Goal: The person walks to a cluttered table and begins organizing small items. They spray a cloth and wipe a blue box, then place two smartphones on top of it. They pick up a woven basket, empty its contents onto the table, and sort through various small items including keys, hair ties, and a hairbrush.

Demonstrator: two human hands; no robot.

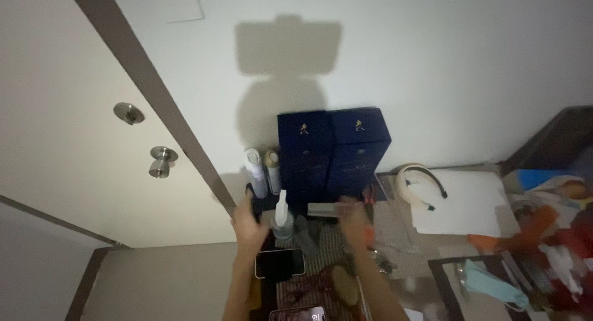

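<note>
Both forearms bare, no sleeves; left hand, right hand.

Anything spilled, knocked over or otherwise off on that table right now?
No spill shows. The spray bottle, two cans and two dark blue boxes stand upright. The right end is cluttered: a face mask lies crumpled near the edge. Both hands are blurred.
</note>
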